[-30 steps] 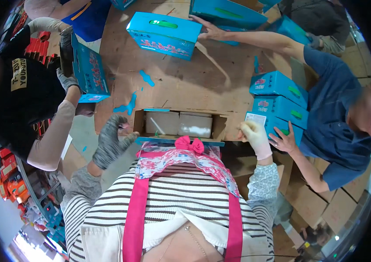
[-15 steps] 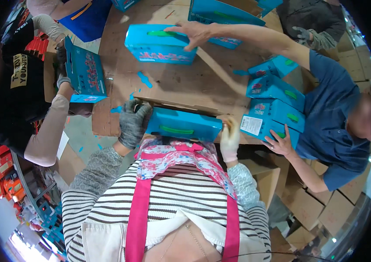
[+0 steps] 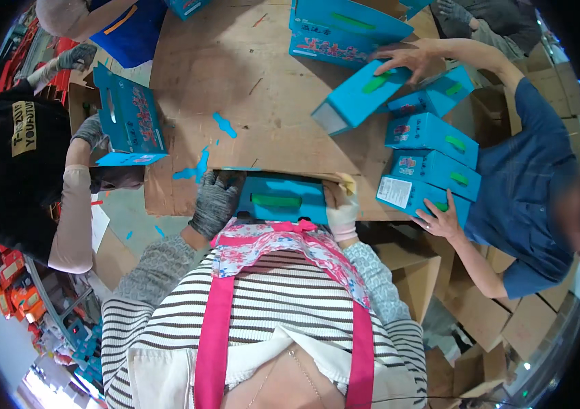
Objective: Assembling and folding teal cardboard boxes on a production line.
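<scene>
A blue carton (image 3: 286, 189) with a green handle stands at the near edge of the table, close against my apron. At its left end my left hand (image 3: 217, 203), in a grey knit glove, has its fingers curled over the upper edge. My right hand (image 3: 341, 208), in a white glove with yellowish fingertips, grips the opposite end. A brown cardboard flap edge (image 3: 276, 172) runs along the carton's far side, between both hands. The carton's lower part is hidden from view.
On the right, a co-worker's hand (image 3: 412, 60) holds a tilted blue carton (image 3: 358, 99) beside several stacked ones (image 3: 433, 140). Another person at left handles an open blue carton (image 3: 133, 116). Blue scraps (image 3: 224, 125) lie on the wooden table (image 3: 194, 61). Brown boxes (image 3: 487, 324) stand at lower right.
My hands have moved closer together along the carton's far edge. The co-worker at right has carried a blue carton from the table's middle toward the stack. The person at left has lifted one hand away.
</scene>
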{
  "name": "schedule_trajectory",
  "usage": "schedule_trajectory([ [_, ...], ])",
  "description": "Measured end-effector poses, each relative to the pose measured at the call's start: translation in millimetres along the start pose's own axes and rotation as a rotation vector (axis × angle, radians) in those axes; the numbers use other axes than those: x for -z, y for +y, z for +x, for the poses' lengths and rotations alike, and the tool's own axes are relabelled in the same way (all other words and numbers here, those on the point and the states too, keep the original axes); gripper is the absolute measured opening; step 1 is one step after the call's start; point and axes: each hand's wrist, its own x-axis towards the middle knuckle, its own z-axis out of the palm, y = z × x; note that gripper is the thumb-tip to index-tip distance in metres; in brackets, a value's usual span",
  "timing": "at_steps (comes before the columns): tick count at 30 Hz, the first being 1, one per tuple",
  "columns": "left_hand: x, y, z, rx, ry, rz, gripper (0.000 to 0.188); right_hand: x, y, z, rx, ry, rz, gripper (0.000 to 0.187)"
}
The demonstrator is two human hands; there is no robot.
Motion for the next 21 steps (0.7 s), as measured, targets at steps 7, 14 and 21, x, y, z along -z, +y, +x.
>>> schedule_trajectory([
  [7,-12.3,-38.4,-33.9,0.355,0.214,-0.577,0.034,-3.1,-11.2,-10.8,-0.44,0.058,0.313,0.059],
  [14,-63.4,-80.1,-36.0,0.713,-0.256,-1.348,0.035,1.9,-27.5,-3.5,-0.973,-0.185,0.858,0.06],
  [21,-75.2,-104.1,-16.4,0.677,-0.225,-1.124,0.024,-0.9,-42.1,13.5,-0.755,-0.103,0.788,0.046],
])
